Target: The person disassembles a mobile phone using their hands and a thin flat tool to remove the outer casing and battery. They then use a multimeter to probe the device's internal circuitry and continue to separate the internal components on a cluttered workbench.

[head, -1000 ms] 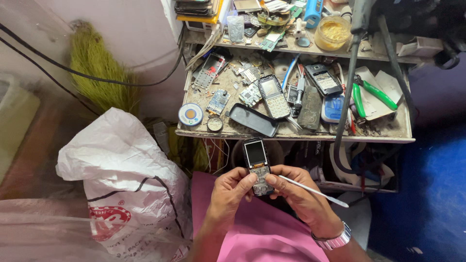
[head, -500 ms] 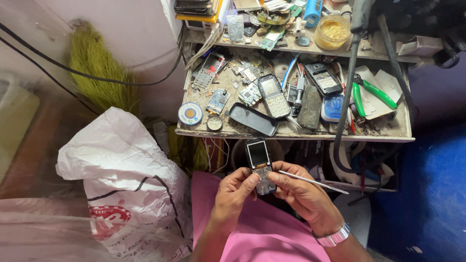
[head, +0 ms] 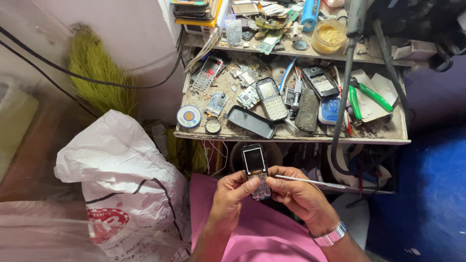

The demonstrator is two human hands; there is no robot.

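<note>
Already the small bar phone (head: pixel 256 171) is out of its outer shell: the screen sits bare in its frame and the lower half shows an exposed keypad layer rather than a finished front, so by my reading the opening-up is done and the work on the inside is in hand, with reassembly not yet begun. It is held upright over the lap, just in front of the table (head: pixel 296 137).

Both hands are closed around it. The left hand (head: pixel 232 194) grips the lower left side, thumb lying across the front and fingers curled behind. The right hand (head: pixel 296 194) pinches the lower right edge with thumb and forefinger, and also holds a thin metal tool (head: pixel 310 182), its shaft pointing out to the right; whether its tip touches the phone I cannot tell.

On the table lie other opened phones, a black back cover (head: pixel 251 122), loose circuit boards and green-handled pliers (head: pixel 370 97).
</note>
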